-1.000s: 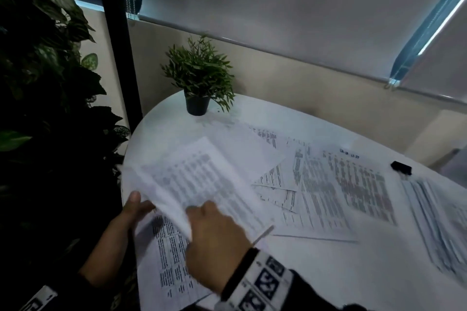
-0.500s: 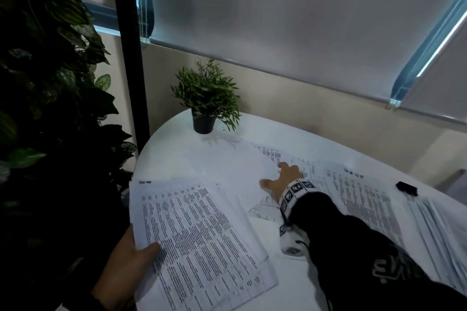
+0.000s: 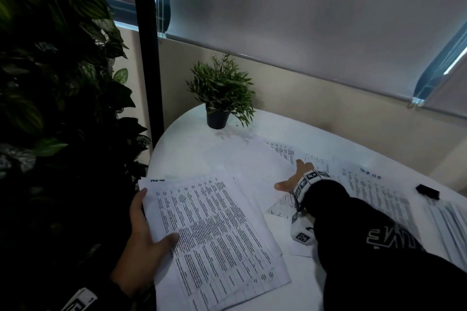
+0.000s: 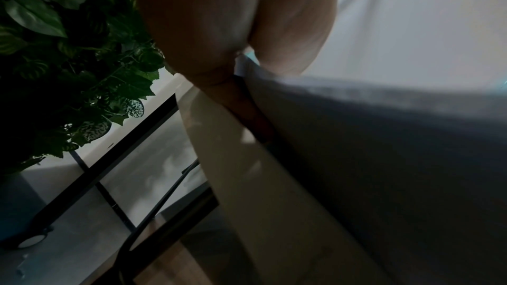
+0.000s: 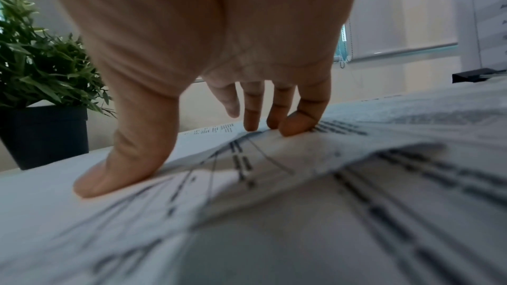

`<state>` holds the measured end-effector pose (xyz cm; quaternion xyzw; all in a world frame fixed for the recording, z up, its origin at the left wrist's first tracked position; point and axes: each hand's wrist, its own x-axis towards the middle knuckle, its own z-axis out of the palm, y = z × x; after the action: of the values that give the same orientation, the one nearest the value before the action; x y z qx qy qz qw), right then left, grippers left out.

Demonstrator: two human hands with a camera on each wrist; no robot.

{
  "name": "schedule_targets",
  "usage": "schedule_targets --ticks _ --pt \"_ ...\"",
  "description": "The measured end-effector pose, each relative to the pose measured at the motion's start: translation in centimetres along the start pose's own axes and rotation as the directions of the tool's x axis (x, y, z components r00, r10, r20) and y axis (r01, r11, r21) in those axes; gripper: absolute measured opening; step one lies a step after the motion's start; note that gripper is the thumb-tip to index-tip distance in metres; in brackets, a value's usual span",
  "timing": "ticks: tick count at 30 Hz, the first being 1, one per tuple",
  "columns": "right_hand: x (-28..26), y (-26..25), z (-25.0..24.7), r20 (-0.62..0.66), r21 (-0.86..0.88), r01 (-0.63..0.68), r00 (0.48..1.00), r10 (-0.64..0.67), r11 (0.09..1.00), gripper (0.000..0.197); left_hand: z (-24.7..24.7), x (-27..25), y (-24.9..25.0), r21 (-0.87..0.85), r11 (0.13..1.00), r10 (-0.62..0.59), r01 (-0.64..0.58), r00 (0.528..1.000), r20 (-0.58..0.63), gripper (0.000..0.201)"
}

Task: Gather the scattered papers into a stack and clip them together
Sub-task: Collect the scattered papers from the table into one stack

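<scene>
A gathered stack of printed sheets [image 3: 214, 237] lies at the near left of the round white table [image 3: 199, 149]. My left hand [image 3: 149, 232] holds the stack's left edge, thumb on top and fingers underneath [image 4: 247, 112]. My right hand [image 3: 294, 177] reaches across to the loose papers [image 3: 374, 192] spread over the middle of the table. It rests flat on a sheet [image 5: 274, 159], with the thumb and fingertips [image 5: 296, 125] pressing down. A black binder clip [image 3: 427, 191] lies at the far right, also seen in the right wrist view [image 5: 471, 75].
A small potted plant [image 3: 220, 98] stands at the back of the table. Large leafy plants [image 3: 50, 83] and a black post [image 3: 146, 58] crowd the left side. More sheets [image 3: 449, 225] lie at the right edge. A wall and window blinds rise behind the table.
My right hand let go of the gathered stack and reached out to the loose papers in the middle. The stack settled flat under my left hand.
</scene>
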<state>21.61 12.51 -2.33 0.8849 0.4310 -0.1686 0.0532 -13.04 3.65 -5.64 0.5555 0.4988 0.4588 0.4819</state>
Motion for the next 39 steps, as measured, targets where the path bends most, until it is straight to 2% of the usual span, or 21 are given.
schedule_targets --ticks 3,5,10,12,14,15,17,19,21,22,24,25,26,27,30,31,33,34,36,38,39 --pt "-0.5 0.6 -0.2 -0.027 0.057 -0.018 0.999 0.02 0.998 0.11 -0.2 -0.1 -0.3 0.038 0.999 0.004 -0.007 0.997 0.073 0.058" --pt "-0.6 1.5 -0.1 -0.028 0.133 -0.012 0.999 0.016 0.991 0.096 -0.2 -0.1 -0.6 0.057 0.998 -0.021 0.015 0.993 0.118 0.038" --pt "-1.3 3.0 -0.4 -0.062 0.492 0.015 0.998 0.017 0.87 0.064 -0.1 0.0 -1.2 0.031 0.996 -0.084 0.082 0.993 0.081 0.021" --pt "-2.6 2.5 -1.8 -0.228 0.6 0.131 0.974 0.011 0.789 0.047 0.0 0.1 -1.8 0.0 0.994 -0.11 0.111 0.992 0.064 0.019" --pt "-5.5 1.5 -3.0 -0.477 0.543 0.338 0.878 -0.049 0.769 0.021 0.4 0.0 -1.6 -0.086 0.984 -0.152 0.156 0.987 0.051 0.017" --pt "-7.7 0.8 -3.0 -0.568 0.462 0.476 0.807 -0.162 0.748 0.016 0.6 0.1 -1.6 -0.146 0.972 -0.179 0.185 0.982 0.056 0.017" --pt "-13.0 -0.6 -1.5 -0.587 0.285 0.716 0.656 -0.475 0.637 0.037 1.2 0.0 -0.6 -0.338 0.912 -0.235 0.231 0.972 0.031 0.022" --pt "-17.8 -2.0 1.6 -0.391 0.1 0.823 0.549 -0.738 0.559 0.044 1.2 0.4 -0.1 -0.491 0.82 -0.32 0.292 0.947 0.03 0.035" --pt "-20.8 -2.8 4.7 -0.143 -0.003 0.86 0.504 -0.852 0.51 0.05 0.6 0.7 -1.0 -0.447 0.825 -0.346 0.346 0.934 0.084 0.063" --pt "-21.5 -3.0 6.0 -0.034 -0.002 0.888 0.46 -0.887 0.46 0.05 0.3 0.6 -0.9 -0.405 0.834 -0.359 0.375 0.926 0.118 0.065" --pt "-21.8 -3.2 7.3 0.107 0.051 0.936 0.342 -0.933 0.349 0.052 0.3 0.2 -0.8 -0.38 0.862 -0.293 0.337 0.941 0.168 0.032" --pt "-21.4 -3.1 7.5 0.148 0.087 0.941 0.313 -0.938 0.328 0.055 0.3 0.1 -0.7 -0.294 0.914 -0.254 0.281 0.959 0.13 0.023" --pt "-21.0 -2.8 7.4 0.177 0.129 0.926 0.331 -0.927 0.355 0.061 0.5 0.2 -0.8 -0.189 0.956 -0.211 0.224 0.974 0.086 0.027" --pt "-20.6 -2.6 7.0 0.174 0.169 0.89 0.396 -0.902 0.424 0.07 0.5 0.3 -1.3 -0.103 0.98 -0.167 0.171 0.985 0.053 0.036" --pt "-18.6 -1.0 5.0 -0.002 0.316 0.649 0.73 -0.683 0.692 0.097 0.3 0.6 -1.0 -0.024 0.999 -0.039 0.038 0.998 -0.047 0.063" --pt "-17.8 -0.5 4.2 -0.062 0.321 0.579 0.802 -0.593 0.749 0.104 0.2 0.7 -0.5 -0.019 1.0 0.017 -0.019 0.995 -0.096 0.071" --pt "-16.7 0.4 2.6 -0.106 0.353 0.491 0.867 -0.487 0.796 0.111 -0.1 0.7 1.6 -0.071 0.986 0.143 -0.154 0.98 -0.139 0.081" --pt "-16.5 0.6 2.0 -0.104 0.449 0.474 0.87 -0.483 0.757 0.112 -0.3 0.7 2.5 -0.111 0.97 0.198 -0.215 0.97 -0.144 0.083" --pt "-16.9 0.1 1.1 -0.141 0.709 0.449 0.846 -0.514 0.544 0.108 -0.8 0.5 4.8 -0.181 0.927 0.299 -0.327 0.94 -0.166 0.083" --pt "-17.8 -0.5 0.6 -0.311 0.815 0.5 0.803 -0.509 0.291 0.073 -1.1 0.2 6.6 -0.209 0.876 0.397 -0.435 0.896 -0.2 0.075" --pt "-18.3 -0.8 0.3 -0.394 0.809 0.546 0.779 -0.488 0.219 0.053 -1.3 0.1 7.1 -0.204 0.86 0.428 -0.468 0.878 -0.212 0.066"
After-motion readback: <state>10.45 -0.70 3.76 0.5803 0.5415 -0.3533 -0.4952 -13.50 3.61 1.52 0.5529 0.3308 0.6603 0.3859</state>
